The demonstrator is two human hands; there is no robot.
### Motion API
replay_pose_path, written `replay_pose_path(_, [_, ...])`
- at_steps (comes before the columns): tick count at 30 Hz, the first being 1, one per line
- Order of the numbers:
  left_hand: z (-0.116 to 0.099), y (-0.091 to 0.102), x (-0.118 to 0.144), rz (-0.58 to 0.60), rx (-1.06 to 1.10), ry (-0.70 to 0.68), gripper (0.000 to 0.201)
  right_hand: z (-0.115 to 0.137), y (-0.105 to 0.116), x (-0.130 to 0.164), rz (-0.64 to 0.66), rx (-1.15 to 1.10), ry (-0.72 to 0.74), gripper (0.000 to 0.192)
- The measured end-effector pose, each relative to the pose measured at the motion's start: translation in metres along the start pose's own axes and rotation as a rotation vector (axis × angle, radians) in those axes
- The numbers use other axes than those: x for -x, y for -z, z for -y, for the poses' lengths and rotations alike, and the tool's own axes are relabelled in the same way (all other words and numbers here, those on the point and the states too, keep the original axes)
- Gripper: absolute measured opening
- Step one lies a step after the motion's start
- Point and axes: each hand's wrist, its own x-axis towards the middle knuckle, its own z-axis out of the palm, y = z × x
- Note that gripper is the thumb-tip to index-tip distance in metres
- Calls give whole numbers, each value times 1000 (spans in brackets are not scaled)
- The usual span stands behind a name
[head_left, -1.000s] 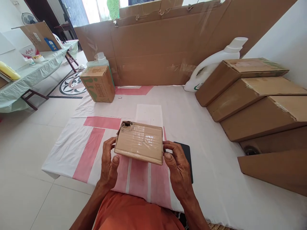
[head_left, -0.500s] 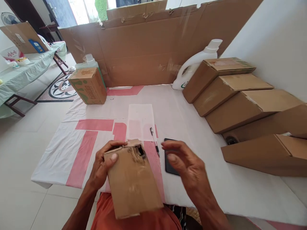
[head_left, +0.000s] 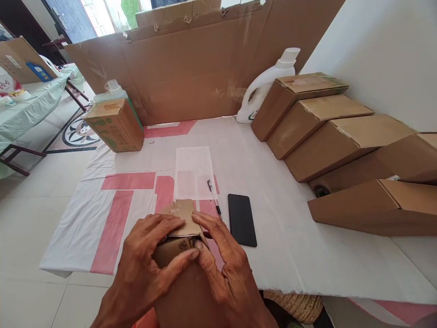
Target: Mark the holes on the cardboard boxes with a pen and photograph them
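A brown cardboard box (head_left: 187, 289) stands against my lap at the near edge of the table. Its top flap (head_left: 186, 221) tilts upward, and a dark, ragged hole near the upper edge is mostly covered by my thumbs. My left hand (head_left: 145, 257) grips the top left, fingers over the flap and thumb across the front. On the other side my right hand (head_left: 228, 264) has its fingers along the flap's right edge and its thumb at the hole. Just beyond the box lie a pen (head_left: 214, 198), a white sheet of paper (head_left: 191, 159) and a black smartphone (head_left: 242, 220).
Several cardboard boxes (head_left: 341, 132) lean in a row on the right. Behind them stands a white jug (head_left: 262, 82). A small carton (head_left: 118, 127) and a clear bottle (head_left: 114, 91) are at the back left, before a tall cardboard panel (head_left: 191, 73).
My right hand has moved left from over the smartphone onto the box. My left hand has shifted over the box's top, and the box's flap now shows raised.
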Motion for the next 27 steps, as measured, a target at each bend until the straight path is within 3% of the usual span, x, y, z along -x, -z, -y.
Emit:
replay_pose_path(5, [3,-8,-2,8,4,1,22,-3,4,3,111,-42,-25,51])
replay_pose_path(11, [5,-11,-6,10,-8,13,17,3,-2,-7,32,-53,31,48])
replay_pose_path(16, [7,-9,-13,23,-17,13,19,-7,13,-7,62,-178,-106,47])
replay_pose_path(18, [10,-4,-15,34,-5,4,23,-25,24,-8,-27,-180,-196,56])
replay_pose_path(20, [14,2,-16,72,28,8,27,-50,31,-10,-176,-28,-290,55])
replay_pose_path(22, [19,6,-16,113,70,26,32,-77,29,-15,-226,230,-346,49])
replay_pose_path(24, [22,8,-15,135,107,43,34,-99,19,-21,-144,464,-371,43])
replay_pose_path(27, [25,6,-14,130,138,51,35,-118,-2,-29,-47,620,-413,29])
